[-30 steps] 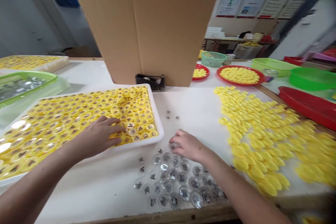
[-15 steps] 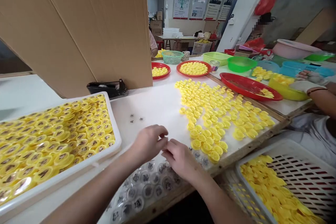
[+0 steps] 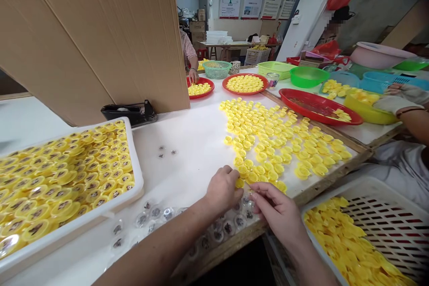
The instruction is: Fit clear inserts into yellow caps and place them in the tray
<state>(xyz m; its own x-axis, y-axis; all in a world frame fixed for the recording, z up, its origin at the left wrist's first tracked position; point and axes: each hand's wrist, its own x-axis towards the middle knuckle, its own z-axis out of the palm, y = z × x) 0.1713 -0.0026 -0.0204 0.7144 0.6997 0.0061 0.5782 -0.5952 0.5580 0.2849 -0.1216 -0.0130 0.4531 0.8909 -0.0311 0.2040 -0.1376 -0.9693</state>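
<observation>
My left hand (image 3: 224,189) is closed, with a small yellow plastic cup (image 3: 239,183) between its thumb and index finger. Close by on the right, my right hand (image 3: 279,209) has its thumb and fingertips drawn together in a pinch; whatever lies between them is too small to make out. Under and around both hands are clear round discs with dark printed pictures (image 3: 240,221), partly covered by my left forearm. Just beyond my fingers, many loose yellow cups (image 3: 268,138) spread over the white table (image 3: 187,143).
At left, a white tray (image 3: 136,174) holds yellow pieces with printed discs. A black tape dispenser (image 3: 130,114) stands against a cardboard sheet (image 3: 100,31). Red plates (image 3: 246,94) hold more cups. A white basket (image 3: 378,214) sits lower right. Co-workers' hands (image 3: 193,76) are busy behind and at right.
Both hands have moved right towards the yellow cups, and my left hand now has one at its fingertips. A co-worker's hand has come into view over the far red plate.
</observation>
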